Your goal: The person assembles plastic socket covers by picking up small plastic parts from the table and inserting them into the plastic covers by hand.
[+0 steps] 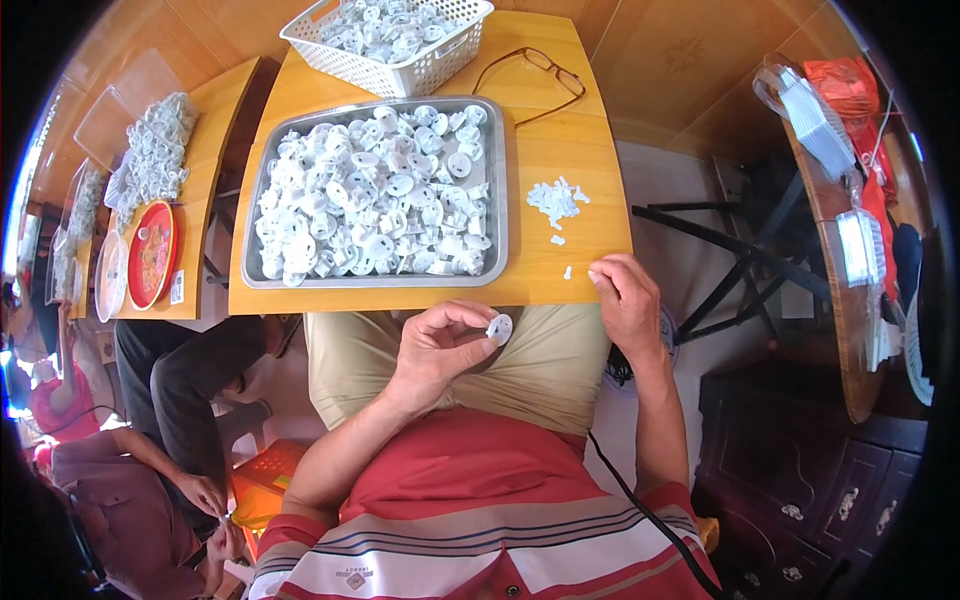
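Note:
My left hand [440, 348] is closed in a pinch over my lap, just off the table's near edge. Between its thumb and fingers is a white round plastic part [502, 328], its disc face tilted up. At the table's right front corner rests my right hand [628, 300], thumb and forefinger pressed together; whatever they may hold is hidden. A single small white piece [567, 272] lies just left of those fingertips. Farther back is a small pile of similar white pieces [555, 198]. A metal tray [499, 230] heaped with white round plastic parts [370, 195] stands left of the pile.
Behind the tray stands a white perforated basket [425, 76] full of similar parts. Eyeglasses [568, 82] lie beside it. At left, another person [130, 520] sits by a second table [215, 130] holding a red round tray [153, 255]. A folding table [835, 290] stands right.

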A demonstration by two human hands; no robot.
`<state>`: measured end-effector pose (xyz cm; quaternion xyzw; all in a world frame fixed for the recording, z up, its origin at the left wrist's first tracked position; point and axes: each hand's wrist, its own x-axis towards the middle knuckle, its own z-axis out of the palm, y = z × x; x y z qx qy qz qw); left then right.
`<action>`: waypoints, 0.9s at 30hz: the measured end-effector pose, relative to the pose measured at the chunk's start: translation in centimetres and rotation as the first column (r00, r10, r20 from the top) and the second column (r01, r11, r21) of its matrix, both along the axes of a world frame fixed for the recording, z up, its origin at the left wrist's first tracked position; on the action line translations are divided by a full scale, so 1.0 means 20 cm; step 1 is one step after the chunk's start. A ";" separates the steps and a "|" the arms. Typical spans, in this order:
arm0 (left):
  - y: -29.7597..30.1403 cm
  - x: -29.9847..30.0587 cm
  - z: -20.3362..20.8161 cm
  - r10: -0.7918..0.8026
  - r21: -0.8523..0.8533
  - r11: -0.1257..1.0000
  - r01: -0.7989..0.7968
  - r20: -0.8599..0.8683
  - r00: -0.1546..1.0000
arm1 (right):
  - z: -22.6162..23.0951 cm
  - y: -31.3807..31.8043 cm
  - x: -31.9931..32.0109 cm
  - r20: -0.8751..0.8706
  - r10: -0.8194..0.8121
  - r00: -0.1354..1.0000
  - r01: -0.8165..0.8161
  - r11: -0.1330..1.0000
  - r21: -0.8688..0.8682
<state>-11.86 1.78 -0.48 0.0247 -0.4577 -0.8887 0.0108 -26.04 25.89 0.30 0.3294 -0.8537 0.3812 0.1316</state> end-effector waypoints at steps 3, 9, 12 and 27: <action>0.00 -0.01 0.00 -0.006 -0.001 1.000 0.006 -0.018 1.000 | 0.00 0.00 -0.01 0.018 0.002 1.000 -0.002 1.000 -0.018; 0.01 -0.01 -0.01 0.010 0.010 1.000 -0.010 -0.025 1.000 | -0.01 -0.02 -0.02 0.051 -0.005 0.999 0.008 0.999 -0.054; 0.01 -0.01 -0.02 0.011 0.027 1.000 -0.010 -0.026 1.000 | -0.03 -0.02 -0.02 0.071 -0.019 0.997 0.024 0.998 -0.060; 0.01 -0.02 0.00 0.010 0.007 1.000 -0.010 -0.039 0.999 | -0.07 -0.03 -0.03 0.117 -0.042 0.992 0.055 0.992 -0.111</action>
